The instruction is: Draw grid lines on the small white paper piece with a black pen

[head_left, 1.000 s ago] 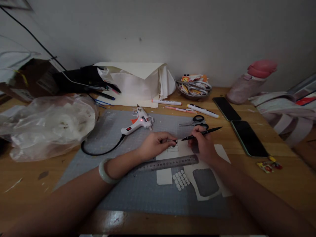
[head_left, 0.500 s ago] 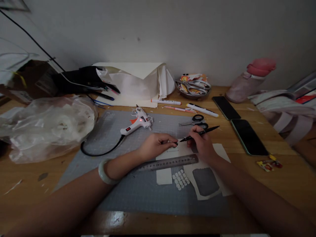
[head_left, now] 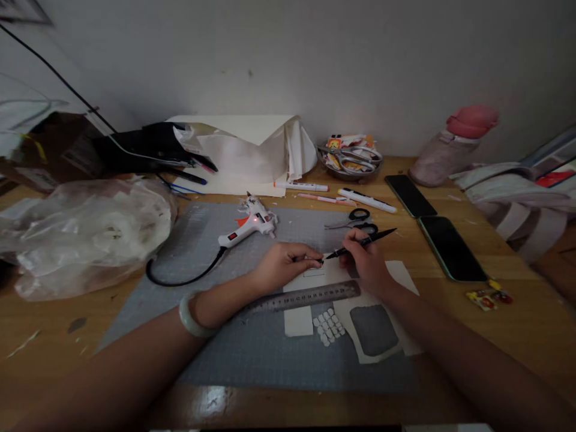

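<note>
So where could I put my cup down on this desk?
Bare wood shows at the near left corner, in front of the plastic bag and left of the grey mat. The mat's near strip, below the ruler, is also bare. Crowded: around both hands, the glue gun, the scissors and two phones.
</note>
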`<state>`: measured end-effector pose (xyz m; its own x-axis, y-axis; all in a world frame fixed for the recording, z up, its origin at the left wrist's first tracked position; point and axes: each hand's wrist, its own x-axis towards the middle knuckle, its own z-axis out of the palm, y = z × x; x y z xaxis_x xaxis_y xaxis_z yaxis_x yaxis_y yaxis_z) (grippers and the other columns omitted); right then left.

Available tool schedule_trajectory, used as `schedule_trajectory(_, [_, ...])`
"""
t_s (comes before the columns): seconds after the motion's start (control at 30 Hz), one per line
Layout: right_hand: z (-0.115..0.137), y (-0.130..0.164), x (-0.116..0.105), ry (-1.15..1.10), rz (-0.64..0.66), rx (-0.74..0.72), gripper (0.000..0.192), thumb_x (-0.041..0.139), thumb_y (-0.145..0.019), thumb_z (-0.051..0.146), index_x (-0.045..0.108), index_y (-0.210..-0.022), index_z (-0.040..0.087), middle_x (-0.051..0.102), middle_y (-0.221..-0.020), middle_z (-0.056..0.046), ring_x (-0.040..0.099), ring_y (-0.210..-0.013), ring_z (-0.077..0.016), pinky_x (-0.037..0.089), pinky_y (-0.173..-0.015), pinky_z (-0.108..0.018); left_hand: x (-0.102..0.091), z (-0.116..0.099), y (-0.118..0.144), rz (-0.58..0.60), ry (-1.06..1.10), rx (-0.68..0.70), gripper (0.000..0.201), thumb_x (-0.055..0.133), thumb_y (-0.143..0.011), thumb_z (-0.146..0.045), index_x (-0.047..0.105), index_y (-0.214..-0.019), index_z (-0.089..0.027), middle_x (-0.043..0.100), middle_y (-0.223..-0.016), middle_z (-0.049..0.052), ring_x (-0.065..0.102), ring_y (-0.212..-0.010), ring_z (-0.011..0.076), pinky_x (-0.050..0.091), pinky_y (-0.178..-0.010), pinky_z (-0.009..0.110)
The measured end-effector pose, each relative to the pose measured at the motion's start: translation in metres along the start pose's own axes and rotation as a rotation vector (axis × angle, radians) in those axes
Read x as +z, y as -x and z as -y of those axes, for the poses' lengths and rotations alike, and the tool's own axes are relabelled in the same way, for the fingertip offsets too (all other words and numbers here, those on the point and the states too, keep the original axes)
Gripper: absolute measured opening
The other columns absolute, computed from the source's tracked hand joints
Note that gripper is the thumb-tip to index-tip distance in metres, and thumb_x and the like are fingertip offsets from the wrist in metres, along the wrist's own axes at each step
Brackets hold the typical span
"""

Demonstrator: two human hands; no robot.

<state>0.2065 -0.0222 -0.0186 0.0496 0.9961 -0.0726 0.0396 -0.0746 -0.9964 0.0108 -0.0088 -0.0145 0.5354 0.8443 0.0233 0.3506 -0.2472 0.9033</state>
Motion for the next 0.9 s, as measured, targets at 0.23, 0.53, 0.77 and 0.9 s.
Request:
schedule_trajectory(0.23, [0.002, 0.0002, -0.0001, 0.022, 0.005, -0.012, 0.018, 0.054, -0.07, 0.034, 0.044, -0.061, 0.023, 0.05, -0.041, 0.005, 0.046, -0.041, -0.0116, 0.033, -0.043, -0.024, -0.0008, 0.0, 0.0006, -0.001, -0.038, 0.003, 0.015, 0.066, -0.084, -0.023, 0.076, -0.094, -0.018, 0.078, -0.095, 0.003, 0.069, -0.082, 0.0144, 0.051, -0.071, 0.02])
schedule_trajectory(0.53, [0.0031, 0.0022, -0.0006, 0.064, 0.015, -0.01, 0.015, 0.053, -0.07, 0.032, 0.044, -0.062, 0.023, 0.05, -0.043, 0.006, 0.046, -0.04, -0.0114, 0.032, -0.04, -0.023, -0.002, -0.0052, 0.0015, -0.014, -0.08, -0.02, 0.018, 0.063, -0.086, -0.02, 0.075, -0.099, -0.017, 0.072, -0.073, -0.002, 0.059, -0.063, 0.0095, 0.043, -0.058, 0.018])
schedule_trajectory(0.77, [0.0042, 0.0033, -0.001, 0.12, 0.085, -0.066, 0.015, 0.053, -0.07, 0.032, 0.044, -0.062, 0.023, 0.047, -0.045, 0.006, 0.048, -0.041, -0.0109, 0.035, -0.041, -0.023, -0.0016, 0.0, 0.0026, -0.003, -0.14, 0.061, 0.018, 0.063, -0.087, -0.022, 0.075, -0.099, -0.019, 0.073, -0.077, -0.001, 0.06, -0.066, 0.0095, 0.044, -0.06, 0.017])
schedule_trajectory(0.9, [0.0023, 0.0042, -0.0007, 0.129, 0.121, -0.116, 0.017, 0.053, -0.072, 0.03, 0.041, -0.062, 0.023, 0.043, -0.05, 0.007, 0.049, -0.042, -0.0104, 0.038, -0.042, -0.022, -0.0014, -0.0005, 0.0029, 0.007, -0.145, 0.051, 0.017, 0.063, -0.087, -0.024, 0.075, -0.098, -0.02, 0.075, -0.085, 0.0, 0.062, -0.069, 0.0104, 0.045, -0.063, 0.017])
